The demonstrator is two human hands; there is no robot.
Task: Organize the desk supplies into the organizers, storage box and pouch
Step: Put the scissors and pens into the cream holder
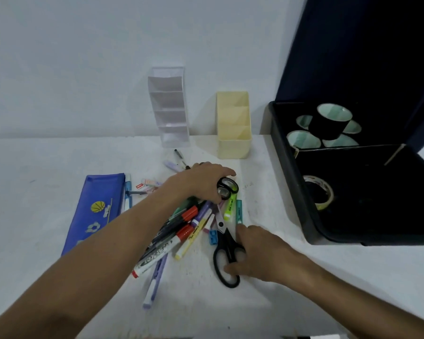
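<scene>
Looking down at the white bench (47,167), I see my left hand (201,184) at the centre of the frame, lying over the top of a heap of markers and pens (179,231), fingers curled round a small black tape roll (228,188). My right hand (262,255) sits lower and to the right, its fingers curled on the black handles of the scissors (224,250), thumb at the lower loop; the blades point up into the heap. A yellow-green highlighter (230,207) and a teal one (239,211) lie just beside the scissors.

At left of the heap a blue pouch (96,211) lies flat. Toward the back wall, upper centre, stand a clear tiered organizer (169,108) and a cream organizer (234,126), side by side but apart. At the right edge the dark storage box (289,182) is open, lid up; black tape rolls (328,123) are stacked in its far compartment, a pale tape roll (320,192) in the near one.
</scene>
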